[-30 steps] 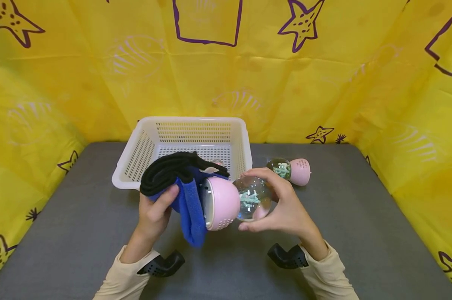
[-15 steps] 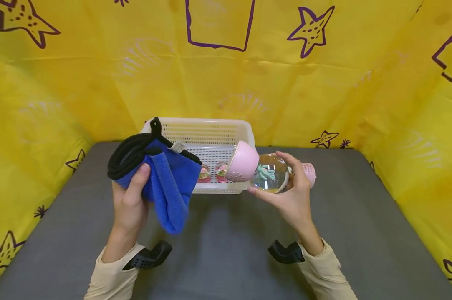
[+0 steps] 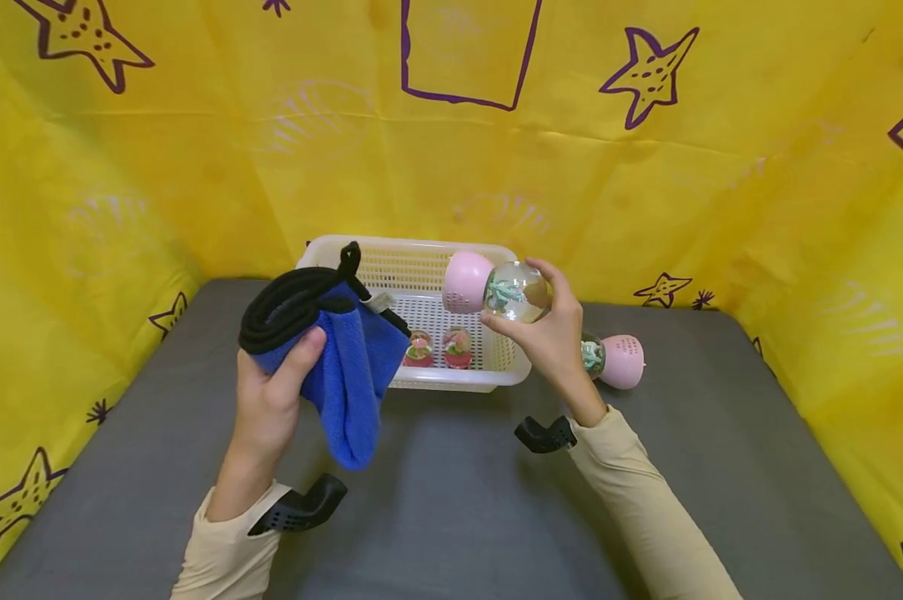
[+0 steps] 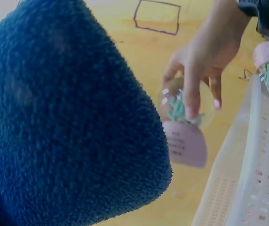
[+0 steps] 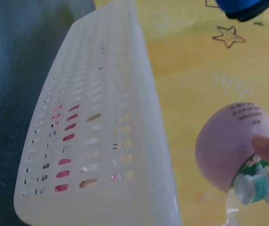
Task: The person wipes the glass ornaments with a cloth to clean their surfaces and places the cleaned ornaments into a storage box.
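Note:
My left hand (image 3: 269,404) grips a folded blue towel (image 3: 353,367) with black edging, thumb on the near side. In the left wrist view the towel (image 4: 73,117) fills much of the picture. My right hand (image 3: 552,329) holds a snow globe (image 3: 519,292) by its clear ball, with a green figure inside. Its pink base (image 3: 466,283) points left, over the white basket (image 3: 459,377). In the right wrist view the base (image 5: 233,146) shows beyond the basket's rim, with a fingertip against it.
Two small red-based globes (image 3: 457,346) stand in the basket near its front wall. Another pink-based snow globe (image 3: 622,361) lies on the grey table (image 3: 451,500), right of the basket. Yellow patterned cloth (image 3: 233,167) encloses the back and sides.
The towel and snow globe were together in front of the basket, then parted, the towel going left. My right hand has carried the globe up and away over the basket, its base now left.

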A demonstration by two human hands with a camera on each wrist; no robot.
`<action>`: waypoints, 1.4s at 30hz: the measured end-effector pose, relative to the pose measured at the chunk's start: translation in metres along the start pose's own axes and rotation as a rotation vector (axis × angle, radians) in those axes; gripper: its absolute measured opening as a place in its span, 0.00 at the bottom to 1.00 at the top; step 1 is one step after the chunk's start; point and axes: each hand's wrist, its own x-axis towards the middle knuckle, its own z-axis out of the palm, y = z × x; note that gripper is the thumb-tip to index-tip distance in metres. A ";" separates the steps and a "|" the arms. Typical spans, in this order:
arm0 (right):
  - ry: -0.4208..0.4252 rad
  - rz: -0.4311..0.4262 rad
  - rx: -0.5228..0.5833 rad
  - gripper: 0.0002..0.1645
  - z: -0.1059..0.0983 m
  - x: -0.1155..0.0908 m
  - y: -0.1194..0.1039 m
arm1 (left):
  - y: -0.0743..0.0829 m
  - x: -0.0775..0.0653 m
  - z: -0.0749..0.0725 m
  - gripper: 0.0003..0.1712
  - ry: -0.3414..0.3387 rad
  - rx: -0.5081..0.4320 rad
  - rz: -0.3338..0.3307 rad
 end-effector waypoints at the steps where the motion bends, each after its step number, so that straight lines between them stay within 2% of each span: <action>1: -0.004 0.007 -0.011 0.51 0.003 0.003 0.002 | 0.000 0.000 -0.001 0.19 0.005 0.006 -0.005; 7: -0.067 0.056 -0.103 0.52 0.011 0.019 0.008 | 0.000 0.001 -0.004 0.18 0.010 0.029 -0.025; 13: -0.208 0.060 -0.235 0.55 0.013 0.034 0.009 | -0.002 0.002 -0.007 0.16 0.016 0.053 -0.037; 17: -0.320 0.002 -0.314 0.54 0.015 0.045 0.010 | -0.003 0.002 -0.008 0.16 0.019 0.052 -0.040; 20: -0.399 -0.082 -0.372 0.52 0.017 0.053 0.013 | -0.003 0.001 -0.007 0.15 0.026 0.057 -0.053; 24: -0.509 -0.193 -0.458 0.47 0.021 0.061 0.013 | -0.004 -0.001 -0.006 0.13 -0.004 0.068 -0.074; 28: -0.654 -0.230 -0.523 0.48 0.022 0.071 0.004 | -0.004 -0.002 -0.007 0.13 -0.042 0.092 -0.089; 32: -0.763 -0.252 -0.562 0.49 0.024 0.083 -0.008 | -0.004 -0.002 -0.008 0.13 -0.049 0.119 -0.097; 37: -0.809 -0.294 -0.603 0.47 0.031 0.094 -0.013 | -0.003 0.000 -0.008 0.17 -0.054 0.154 -0.110; 42: -0.808 -0.307 -0.613 0.46 0.045 0.097 -0.005 | -0.004 0.002 -0.009 0.20 -0.073 0.170 -0.100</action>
